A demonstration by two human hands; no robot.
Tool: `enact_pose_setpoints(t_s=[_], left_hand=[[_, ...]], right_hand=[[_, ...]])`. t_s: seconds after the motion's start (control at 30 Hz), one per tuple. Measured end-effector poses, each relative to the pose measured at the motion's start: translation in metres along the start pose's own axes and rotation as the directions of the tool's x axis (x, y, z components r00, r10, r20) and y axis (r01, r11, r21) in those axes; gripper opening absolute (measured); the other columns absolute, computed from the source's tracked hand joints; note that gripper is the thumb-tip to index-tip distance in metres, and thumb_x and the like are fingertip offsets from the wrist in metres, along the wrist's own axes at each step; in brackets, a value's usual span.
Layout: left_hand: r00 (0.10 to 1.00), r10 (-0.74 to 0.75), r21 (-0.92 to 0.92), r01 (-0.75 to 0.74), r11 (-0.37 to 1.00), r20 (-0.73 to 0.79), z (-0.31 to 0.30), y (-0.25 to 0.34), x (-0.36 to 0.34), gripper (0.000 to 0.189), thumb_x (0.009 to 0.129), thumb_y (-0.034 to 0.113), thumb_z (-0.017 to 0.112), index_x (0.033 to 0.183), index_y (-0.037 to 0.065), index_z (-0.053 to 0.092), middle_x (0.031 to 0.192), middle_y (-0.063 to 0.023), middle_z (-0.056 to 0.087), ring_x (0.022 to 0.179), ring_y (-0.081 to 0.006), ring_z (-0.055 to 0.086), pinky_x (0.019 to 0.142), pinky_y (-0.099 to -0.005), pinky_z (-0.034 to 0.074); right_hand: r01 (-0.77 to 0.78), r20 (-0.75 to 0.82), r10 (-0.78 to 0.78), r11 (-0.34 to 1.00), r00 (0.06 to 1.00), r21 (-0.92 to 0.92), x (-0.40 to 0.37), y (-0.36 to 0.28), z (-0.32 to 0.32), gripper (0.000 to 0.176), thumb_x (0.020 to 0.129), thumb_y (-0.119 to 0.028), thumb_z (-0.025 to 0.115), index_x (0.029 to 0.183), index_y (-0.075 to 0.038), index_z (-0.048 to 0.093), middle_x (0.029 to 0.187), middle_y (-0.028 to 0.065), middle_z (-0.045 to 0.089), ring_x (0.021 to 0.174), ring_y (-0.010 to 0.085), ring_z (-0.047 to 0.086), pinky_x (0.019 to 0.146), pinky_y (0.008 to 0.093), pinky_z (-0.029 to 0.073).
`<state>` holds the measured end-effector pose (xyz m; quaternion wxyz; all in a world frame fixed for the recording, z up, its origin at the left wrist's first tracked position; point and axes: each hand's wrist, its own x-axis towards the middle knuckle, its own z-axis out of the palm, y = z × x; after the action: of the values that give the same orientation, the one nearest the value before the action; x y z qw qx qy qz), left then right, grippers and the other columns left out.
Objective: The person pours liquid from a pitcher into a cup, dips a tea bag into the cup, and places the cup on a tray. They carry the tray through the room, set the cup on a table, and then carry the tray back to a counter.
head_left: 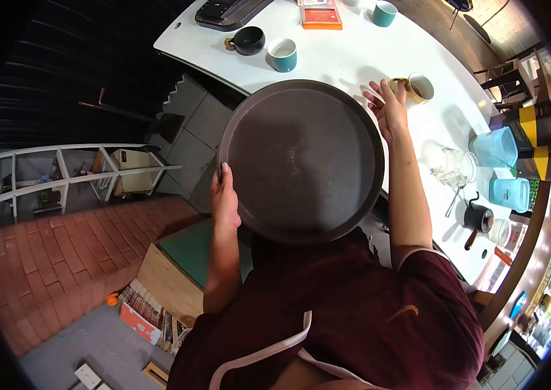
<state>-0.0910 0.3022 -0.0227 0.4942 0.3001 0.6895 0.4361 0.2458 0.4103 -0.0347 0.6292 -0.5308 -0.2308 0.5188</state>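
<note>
A person holds a round dark tray level at the edge of a white table, its near side apparently braced against the torso so that one hand is enough (a teal cup and a dark cup stand farther back). The left hand is clamped on the tray's left rim, thumb on top. The right hand, arm stretched out, fingers spread and holding nothing, is just beside a yellow cup; whether it touches the cup cannot be told.

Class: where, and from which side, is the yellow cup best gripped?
By its loop handle, from the side facing the right hand, since the upright yellow cup turns its handle that way; hooking fingers through likely suits. The left hand grips the tray.
</note>
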Motion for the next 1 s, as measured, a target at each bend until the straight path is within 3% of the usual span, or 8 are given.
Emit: enact_pose_setpoints(t_s=[0.17, 0.3, 0.43, 0.47, 0.7, 1.0], left_hand=[[1.000, -0.028, 0.040, 0.028, 0.999, 0.005, 0.007, -0.003, 0.028, 0.054, 0.095, 0.047, 0.046, 0.127, 0.003, 0.048, 0.131, -0.0119, 0.049, 0.121, -0.0213, 0.044, 0.102, -0.0355, 0.034], [0.992, -0.025, -0.004, 0.026, 1.000, 0.122, 0.014, 0.007, 0.045, 0.053, 0.095, 0.047, 0.047, 0.126, 0.004, 0.049, 0.128, -0.0106, 0.051, 0.118, -0.0200, 0.046, 0.101, -0.0347, 0.034], [0.980, -0.037, 0.024, 0.033, 0.999, 0.196, 0.018, 0.010, 0.067, 0.049, 0.095, 0.045, 0.047, 0.123, 0.006, 0.051, 0.119, -0.0066, 0.055, 0.111, -0.0168, 0.048, 0.097, -0.0328, 0.036], [0.977, -0.037, 0.023, 0.033, 0.999, 0.208, 0.018, 0.009, 0.071, 0.049, 0.095, 0.045, 0.047, 0.123, 0.006, 0.051, 0.119, -0.0066, 0.055, 0.111, -0.0168, 0.048, 0.097, -0.0328, 0.036], [0.951, 0.007, 0.006, -0.009, 1.000, 0.309, 0.035, 0.017, 0.083, 0.047, 0.095, 0.044, 0.048, 0.123, 0.006, 0.052, 0.116, -0.0050, 0.056, 0.109, -0.0145, 0.048, 0.096, -0.0317, 0.036], [0.932, -0.039, 0.013, 0.037, 0.999, 0.360, 0.058, 0.016, 0.088, 0.047, 0.095, 0.042, 0.048, 0.124, 0.004, 0.050, 0.121, -0.0076, 0.055, 0.113, -0.0169, 0.047, 0.098, -0.0336, 0.035]], right_hand=[[-0.002, -0.094, 0.028, 0.963, 0.995, 0.268, 0.017, 0.007, 0.004, 0.058, 0.096, -0.030, 0.050, 0.140, -0.014, 0.017, 0.111, 0.0132, 0.051, 0.090, 0.0219, 0.059, 0.072, 0.0329, 0.048], [0.050, -0.280, 0.012, 0.976, 0.960, 0.214, 0.015, 0.016, 0.004, 0.041, 0.097, -0.036, 0.046, 0.129, -0.014, 0.033, 0.105, 0.0125, 0.052, 0.093, 0.0243, 0.058, 0.074, 0.0321, 0.050], [0.058, -0.340, 0.004, 0.983, 0.941, 0.174, 0.009, 0.015, -0.011, 0.031, 0.098, -0.038, 0.043, 0.115, -0.012, 0.041, 0.095, 0.0099, 0.052, 0.082, 0.0199, 0.058, 0.070, 0.0316, 0.050], [0.047, -0.379, 0.025, 0.982, 0.925, 0.181, 0.006, 0.014, -0.014, 0.029, 0.098, -0.038, 0.042, 0.107, -0.011, 0.043, 0.087, 0.0074, 0.050, 0.073, 0.0168, 0.055, 0.066, 0.0303, 0.049], [0.078, -0.430, -0.064, 0.997, 0.901, 0.015, -0.004, 0.019, -0.040, 0.030, 0.099, -0.039, 0.041, 0.097, -0.009, 0.044, 0.070, 0.0009, 0.040, 0.058, 0.0109, 0.043, 0.054, 0.0245, 0.041], [0.097, -0.373, -0.162, 0.977, 0.914, -0.188, -0.064, -0.025, -0.037, 0.028, 0.100, -0.037, 0.041, 0.094, -0.010, 0.048, 0.065, -0.0044, 0.036, 0.054, 0.0055, 0.036, 0.050, 0.0201, 0.032]])
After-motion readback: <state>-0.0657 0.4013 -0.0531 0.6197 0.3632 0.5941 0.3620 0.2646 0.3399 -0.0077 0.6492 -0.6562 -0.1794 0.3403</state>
